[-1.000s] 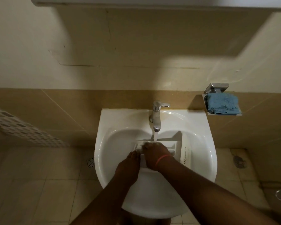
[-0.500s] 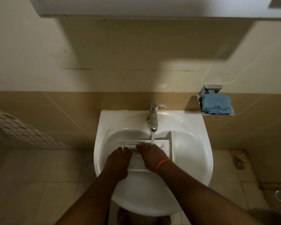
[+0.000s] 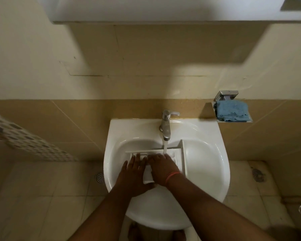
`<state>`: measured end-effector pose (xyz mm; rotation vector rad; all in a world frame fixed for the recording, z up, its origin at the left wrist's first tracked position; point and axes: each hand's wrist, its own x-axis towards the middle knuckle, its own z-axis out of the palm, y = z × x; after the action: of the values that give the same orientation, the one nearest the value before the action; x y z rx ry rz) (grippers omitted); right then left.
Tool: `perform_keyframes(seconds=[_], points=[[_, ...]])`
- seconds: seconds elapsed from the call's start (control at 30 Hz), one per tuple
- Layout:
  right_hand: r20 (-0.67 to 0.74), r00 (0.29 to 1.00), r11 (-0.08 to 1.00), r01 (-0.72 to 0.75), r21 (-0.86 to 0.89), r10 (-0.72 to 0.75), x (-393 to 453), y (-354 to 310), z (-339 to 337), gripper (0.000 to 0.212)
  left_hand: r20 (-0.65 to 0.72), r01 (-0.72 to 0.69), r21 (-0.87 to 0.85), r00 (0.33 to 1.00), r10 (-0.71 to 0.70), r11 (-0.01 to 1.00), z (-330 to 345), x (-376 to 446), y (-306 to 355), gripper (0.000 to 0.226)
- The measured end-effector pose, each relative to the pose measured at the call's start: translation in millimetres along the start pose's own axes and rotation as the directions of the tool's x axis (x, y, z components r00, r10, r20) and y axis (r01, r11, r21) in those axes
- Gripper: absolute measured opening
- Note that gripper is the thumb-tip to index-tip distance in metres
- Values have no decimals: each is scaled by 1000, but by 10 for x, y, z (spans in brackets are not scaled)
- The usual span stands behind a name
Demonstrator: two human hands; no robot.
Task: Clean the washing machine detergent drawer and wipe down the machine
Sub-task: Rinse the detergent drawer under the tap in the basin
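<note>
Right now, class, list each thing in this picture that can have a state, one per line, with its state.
faucet: on, water running
detergent drawer: out of the machine, lying in the sink under the stream
sink: holds the drawer
left hand: fingers straight, resting on the drawer
right hand: on the drawer, grip unclear
blue cloth: folded on the wall shelf

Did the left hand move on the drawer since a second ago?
Yes. The left hand slid left, away from the tap, and now lies flat on the drawer.
</note>
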<state>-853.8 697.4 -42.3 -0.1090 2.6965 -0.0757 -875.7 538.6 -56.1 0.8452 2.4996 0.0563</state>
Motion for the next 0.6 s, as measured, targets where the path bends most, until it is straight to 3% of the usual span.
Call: perform_keyframes(seconds=[0.17,0.37,0.5,0.6], points=[[-4,982,962,-187,-198,189,-142,198,-172,52,81,107,-162,992,-95,981,-21,46,45,121],[38,998,998,53,22,-54,26,33,-92,71,42,84,-120,996,-79,989,26,41,-12,128],[8,995,980,-101,-171,104,-95,211,-221,40,76,118,-121,991,-109,986,-3,56,-19,126],[21,989,951,-135,-279,147,-184,277,-331,42,81,129,-94,989,-122,987,-3,44,7,128]])
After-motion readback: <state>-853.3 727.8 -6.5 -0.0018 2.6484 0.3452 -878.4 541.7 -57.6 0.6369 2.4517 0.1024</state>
